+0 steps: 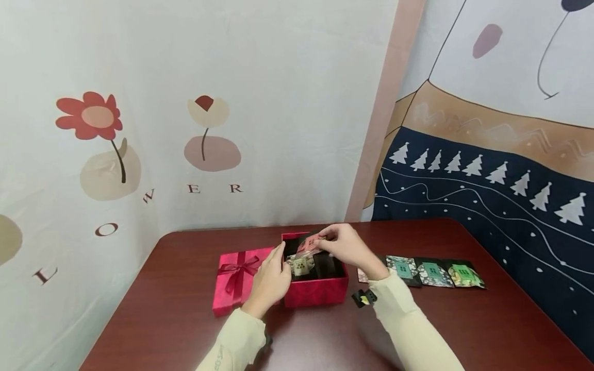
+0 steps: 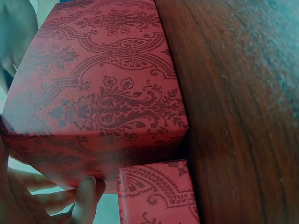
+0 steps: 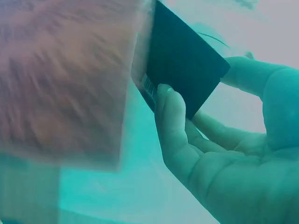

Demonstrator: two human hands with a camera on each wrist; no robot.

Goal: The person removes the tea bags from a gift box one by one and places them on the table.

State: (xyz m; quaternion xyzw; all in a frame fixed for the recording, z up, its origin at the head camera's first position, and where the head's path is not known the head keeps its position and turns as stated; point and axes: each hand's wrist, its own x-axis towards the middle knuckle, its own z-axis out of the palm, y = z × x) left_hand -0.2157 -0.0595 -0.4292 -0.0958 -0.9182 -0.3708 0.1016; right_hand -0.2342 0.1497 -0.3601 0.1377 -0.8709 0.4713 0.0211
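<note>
A red patterned gift box (image 1: 315,292) stands uncovered on the table, with flat printed packets (image 1: 300,266) and dark ones inside. My left hand (image 1: 270,278) holds the box at its left side, fingers near the upper rim. In the left wrist view, the fingertips (image 2: 87,189) lie against the box's patterned wall (image 2: 117,70). Over the box's opening my right hand (image 1: 345,246) pinches a small packet with a pinkish-red label (image 1: 310,244). From the right wrist, the packet's dark back (image 3: 184,60) shows between thumb and fingers, with a barcode near its edge.
The red lid (image 1: 227,288) with a dark red ribbon bow lies left of the box. Right of it, several packets with green and teal labels (image 1: 433,273) line up, partly behind my right wrist. A printed curtain (image 1: 287,129) hangs beyond the table's (image 1: 181,273) far edge.
</note>
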